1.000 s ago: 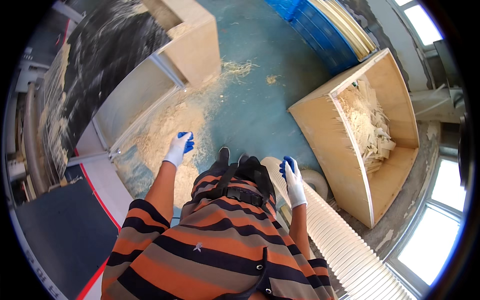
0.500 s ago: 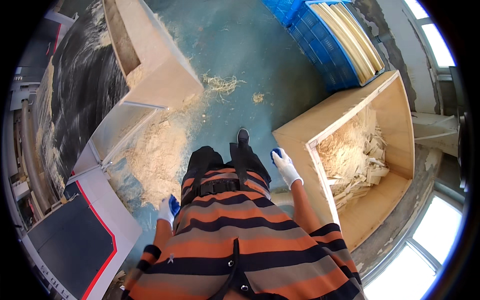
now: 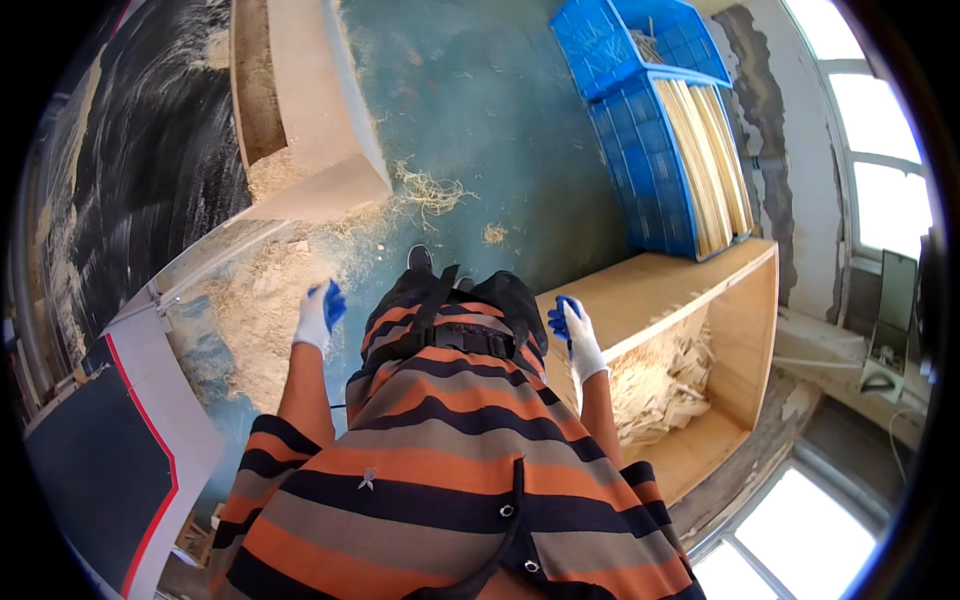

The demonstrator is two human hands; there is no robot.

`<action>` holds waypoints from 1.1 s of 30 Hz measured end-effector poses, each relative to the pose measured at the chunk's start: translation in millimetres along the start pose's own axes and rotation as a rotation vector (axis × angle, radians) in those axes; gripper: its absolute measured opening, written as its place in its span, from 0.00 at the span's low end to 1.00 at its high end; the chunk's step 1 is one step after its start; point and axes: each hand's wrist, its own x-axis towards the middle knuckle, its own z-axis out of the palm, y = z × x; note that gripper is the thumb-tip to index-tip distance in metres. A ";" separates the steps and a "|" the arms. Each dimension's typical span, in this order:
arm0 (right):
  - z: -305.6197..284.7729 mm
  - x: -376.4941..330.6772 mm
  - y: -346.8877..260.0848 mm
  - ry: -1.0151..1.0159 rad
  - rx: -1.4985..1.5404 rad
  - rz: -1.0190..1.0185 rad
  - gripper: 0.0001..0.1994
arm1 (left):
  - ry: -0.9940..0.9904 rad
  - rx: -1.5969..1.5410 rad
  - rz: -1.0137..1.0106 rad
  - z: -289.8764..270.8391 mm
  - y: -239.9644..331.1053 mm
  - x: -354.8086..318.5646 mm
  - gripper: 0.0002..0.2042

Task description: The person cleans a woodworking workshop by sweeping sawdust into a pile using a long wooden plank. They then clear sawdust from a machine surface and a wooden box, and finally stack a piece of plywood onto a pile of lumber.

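Observation:
My left hand (image 3: 320,314), in a white glove with blue palm side, hangs beside my left hip above the sawdust pile (image 3: 265,320). Its fingers are loosely bent and apart, with nothing seen in them. At my right side my right hand (image 3: 578,335), gloved alike, is held with half-curled, loose fingers; no object shows in it. It is nearest to the large wooden box (image 3: 640,285), which holds shavings and wood scraps (image 3: 665,385). Whether the hand touches the box, I cannot tell. A dark shoe (image 3: 420,258) shows ahead of my body.
Blue plastic crates (image 3: 640,165) stand at the far right, one packed with long pale wood strips (image 3: 708,165). On the left are a dusty black surface (image 3: 165,140), a wooden chute-like panel (image 3: 320,120) and a grey machine housing (image 3: 90,470). Stringy shavings (image 3: 430,192) lie ahead on the floor.
My view has shifted as I step, with the other foot now forward. My left hand has swung forward and away from my hip. The right hand stays beside the wooden box.

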 end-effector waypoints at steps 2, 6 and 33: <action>1.0 6.2 8.0 -0.003 0.079 0.013 0.19 | -0.004 0.007 0.120 50.8 58.1 -12.2 0.10; 7.7 34.6 3.4 -0.058 0.136 0.046 0.18 | -0.026 -0.010 0.195 61.8 89.6 6.5 0.12; 183.7 254.5 -354.2 -0.610 -0.925 -0.137 0.17 | 0.690 -1.080 -0.129 178.2 -155.4 -129.5 0.08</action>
